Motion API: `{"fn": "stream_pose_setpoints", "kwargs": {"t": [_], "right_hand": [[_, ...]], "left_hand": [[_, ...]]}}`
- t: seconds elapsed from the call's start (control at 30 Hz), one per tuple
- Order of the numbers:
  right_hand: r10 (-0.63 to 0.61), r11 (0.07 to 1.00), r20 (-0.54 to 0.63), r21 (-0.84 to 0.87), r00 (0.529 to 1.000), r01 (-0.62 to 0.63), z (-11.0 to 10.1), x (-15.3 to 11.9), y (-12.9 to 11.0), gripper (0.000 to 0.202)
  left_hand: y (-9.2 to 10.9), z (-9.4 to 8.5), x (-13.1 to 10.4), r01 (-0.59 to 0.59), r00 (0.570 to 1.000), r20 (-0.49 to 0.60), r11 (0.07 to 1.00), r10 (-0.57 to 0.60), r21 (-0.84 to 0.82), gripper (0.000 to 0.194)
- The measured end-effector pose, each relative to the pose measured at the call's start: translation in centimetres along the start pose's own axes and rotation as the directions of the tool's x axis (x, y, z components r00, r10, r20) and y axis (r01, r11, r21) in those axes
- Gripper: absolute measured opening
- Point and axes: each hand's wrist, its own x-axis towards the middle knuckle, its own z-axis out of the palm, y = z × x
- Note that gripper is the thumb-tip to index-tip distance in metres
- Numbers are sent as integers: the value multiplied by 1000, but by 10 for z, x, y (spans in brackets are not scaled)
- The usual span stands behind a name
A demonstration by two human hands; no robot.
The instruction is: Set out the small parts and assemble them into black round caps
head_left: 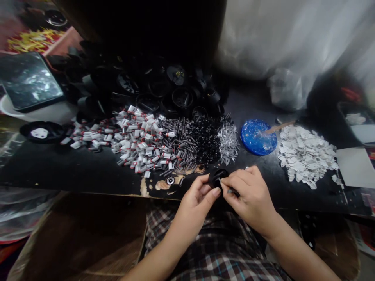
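Observation:
My left hand (202, 197) grips a round black plastic housing (216, 176) just over the table's front edge. The fingertips of my right hand (247, 193) are pinched together at the housing's open face, on a small part too hidden to name. Right behind the hands lie a pile of small clear-white plastic pieces (229, 142), a heap of small black parts (206, 140) and many metal springs (184, 150). A small ring-shaped part (170, 180) rests on the worn table edge, left of my left hand.
White switch-like pieces with red bands (143, 144) are heaped to the left. A blue lid of grease (258, 136) carries a wooden stick (279, 127). Flat white plates (306, 154) lie at right, black housings (181, 95) at the back. A pink bin (66, 42) stands far left.

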Motion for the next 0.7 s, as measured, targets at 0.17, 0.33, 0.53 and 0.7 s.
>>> {"fn": "stream_pose_setpoints", "kwargs": {"t": [0.17, 0.33, 0.53, 0.7], "right_hand": [[-27, 999, 90, -25, 996, 30, -6, 2, 1, 15], [36, 998, 120, -47, 992, -30, -5, 1, 1, 19], [142, 990, 126, 9, 982, -144, -14, -3, 3, 12], [398, 913, 24, -104, 917, -394, -35, -20, 39, 14]], "left_hand": [[3, 1, 0, 16, 1000, 14, 1000, -17, 14, 24], [4, -2, 1, 43, 998, 44, 996, -47, 83, 25], [2, -5, 4, 143, 990, 26, 989, -142, -36, 25], [4, -1, 7, 149, 987, -35, 974, -157, -168, 28]]}}
